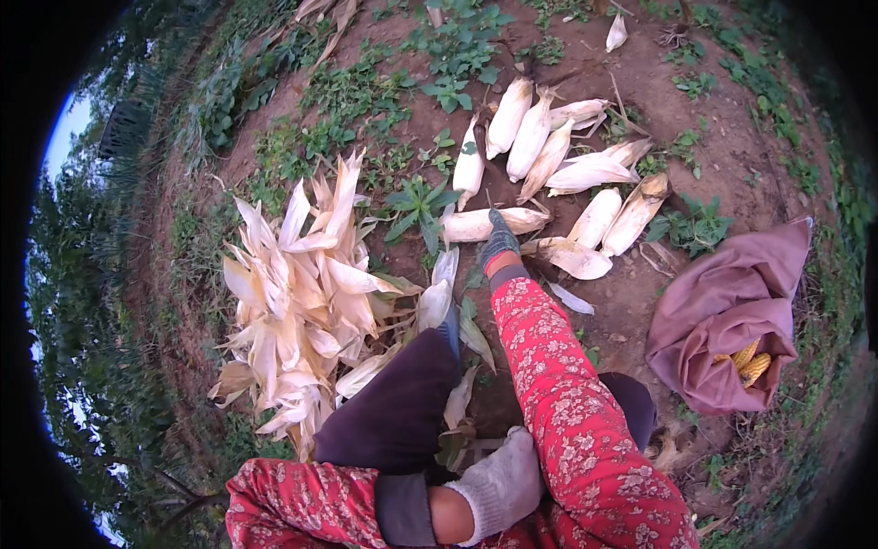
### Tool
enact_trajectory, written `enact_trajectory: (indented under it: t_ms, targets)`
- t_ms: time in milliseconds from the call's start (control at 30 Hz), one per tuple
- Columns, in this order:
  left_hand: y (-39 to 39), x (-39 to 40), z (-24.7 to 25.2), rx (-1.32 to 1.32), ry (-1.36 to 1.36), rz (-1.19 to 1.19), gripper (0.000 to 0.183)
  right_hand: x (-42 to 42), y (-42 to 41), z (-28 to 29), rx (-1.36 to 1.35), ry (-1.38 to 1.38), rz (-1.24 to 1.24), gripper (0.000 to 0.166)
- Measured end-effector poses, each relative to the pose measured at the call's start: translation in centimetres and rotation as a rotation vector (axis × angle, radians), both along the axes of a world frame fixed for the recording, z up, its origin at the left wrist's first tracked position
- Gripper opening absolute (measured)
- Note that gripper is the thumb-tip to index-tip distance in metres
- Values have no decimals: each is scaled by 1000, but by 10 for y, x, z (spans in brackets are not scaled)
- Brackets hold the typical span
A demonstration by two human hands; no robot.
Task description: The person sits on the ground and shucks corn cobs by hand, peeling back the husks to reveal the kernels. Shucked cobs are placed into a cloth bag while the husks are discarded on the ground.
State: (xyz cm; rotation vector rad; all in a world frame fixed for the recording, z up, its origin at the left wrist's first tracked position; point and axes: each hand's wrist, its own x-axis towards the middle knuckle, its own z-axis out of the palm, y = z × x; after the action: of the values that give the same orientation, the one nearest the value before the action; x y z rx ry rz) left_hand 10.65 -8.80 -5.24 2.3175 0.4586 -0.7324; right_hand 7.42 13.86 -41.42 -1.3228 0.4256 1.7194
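Note:
My right hand (501, 240), in a dark knitted glove, reaches forward onto a maize ear in its pale husk (470, 225); how far the fingers close round it is hidden. My left hand (504, 480), in a light grey knitted glove, rests near my lap with its fingers curled, and whether it holds anything cannot be told. Beyond the right hand, several husked-over maize ears (535, 137) lie on the soil. A large heap of dry maize husks (302, 302) is on the left. On the right, a mauve cloth sack (727, 309) holds bare yellow maize cobs (753, 367).
Green weeds (418, 206) grow between the husk heap and the ears, and another clump (693, 226) grows near the sack. My bent knee (391, 405) is beside the heap. A small husk-covered ear (617, 33) lies farther off at the top.

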Motion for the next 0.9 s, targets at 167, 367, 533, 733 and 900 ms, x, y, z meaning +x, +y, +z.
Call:
enact_trajectory:
  t_ms: [167,367,533,733,900]
  targets:
    - [-12,-4,-6,-516,87,1076,26,-4,-26,31,329,-146,-43,56]
    - [31,-5,26,-86,-171,-77,15,12,-8,92,609,156,66,40]
    - [37,-14,25,61,-322,112,30,34,-7,211,755,449,103,48]
    - [58,-37,73,-34,-721,565,32,79,-16,306,869,527,143,63]
    - [67,-53,84,572,-1043,1190,32,126,-60,352,934,399,255,63]
